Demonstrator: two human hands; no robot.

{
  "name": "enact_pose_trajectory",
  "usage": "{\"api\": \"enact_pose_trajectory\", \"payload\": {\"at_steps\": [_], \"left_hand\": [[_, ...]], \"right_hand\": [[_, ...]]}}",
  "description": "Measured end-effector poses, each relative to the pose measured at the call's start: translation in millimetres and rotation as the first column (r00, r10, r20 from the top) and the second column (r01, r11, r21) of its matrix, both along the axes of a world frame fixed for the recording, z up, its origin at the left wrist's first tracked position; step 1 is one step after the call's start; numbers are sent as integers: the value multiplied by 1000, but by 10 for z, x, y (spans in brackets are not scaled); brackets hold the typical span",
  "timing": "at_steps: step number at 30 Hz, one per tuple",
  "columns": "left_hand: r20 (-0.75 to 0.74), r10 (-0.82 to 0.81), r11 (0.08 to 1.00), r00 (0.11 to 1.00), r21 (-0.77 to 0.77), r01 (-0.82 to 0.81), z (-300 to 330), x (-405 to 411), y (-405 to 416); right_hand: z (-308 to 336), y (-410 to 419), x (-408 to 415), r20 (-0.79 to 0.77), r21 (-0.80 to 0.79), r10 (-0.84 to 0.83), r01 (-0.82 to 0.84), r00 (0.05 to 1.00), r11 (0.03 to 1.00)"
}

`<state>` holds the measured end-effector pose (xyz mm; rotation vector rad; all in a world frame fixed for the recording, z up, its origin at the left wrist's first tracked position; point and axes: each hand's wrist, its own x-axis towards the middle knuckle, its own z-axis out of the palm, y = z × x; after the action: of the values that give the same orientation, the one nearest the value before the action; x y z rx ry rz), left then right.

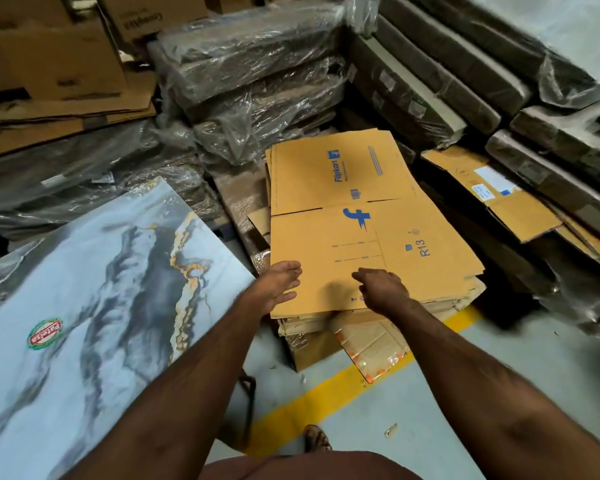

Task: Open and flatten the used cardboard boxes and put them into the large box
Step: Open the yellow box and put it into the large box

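Left hand [278, 285]: fingertips hidden under near-left edge of flattened box [357, 237]. Stack of flattened cardboard [378, 315] beneath mostly covered. Marbled panel [94, 289] cut off at left edge. Far-left cartons [59, 57] blurred, print illegible.

A: So the flattened tan cardboard box with blue Flipkart print [357, 230] lies on top of a stack of flat cardboard [378, 308] — left hand [278, 284] at its near-left edge, fingers straight.

B: Right hand [383, 289] rests on the near edge too, fingers curled — grip unclear. Marbled blue-grey slab [94, 289] sits left.
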<state>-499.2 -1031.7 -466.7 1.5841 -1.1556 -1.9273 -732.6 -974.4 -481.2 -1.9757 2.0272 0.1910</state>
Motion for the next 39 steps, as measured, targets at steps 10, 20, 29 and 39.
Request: {"api": "enact_pose_trajectory", "payload": {"at_steps": [10, 20, 29, 39], "left_hand": [[-74, 355, 887, 932, -289, -361, 510, 1201, 543], [-40, 841, 472, 539, -432, -769, 1255, 3337, 2627], [-144, 989, -57, 22, -522, -851, 1560, 4754, 5180], [-256, 875, -484, -410, -438, -758, 1500, 5488, 7206]], "right_hand": [[470, -269, 1482, 318, -446, 464, -301, 827, 843], [715, 609, 4313, 467, -654, 851, -554, 240, 515], [1288, 2704, 6490, 454, -678, 869, -709, -194, 196], [1624, 4459, 7918, 430, -632, 791, -771, -435, -81]]}}
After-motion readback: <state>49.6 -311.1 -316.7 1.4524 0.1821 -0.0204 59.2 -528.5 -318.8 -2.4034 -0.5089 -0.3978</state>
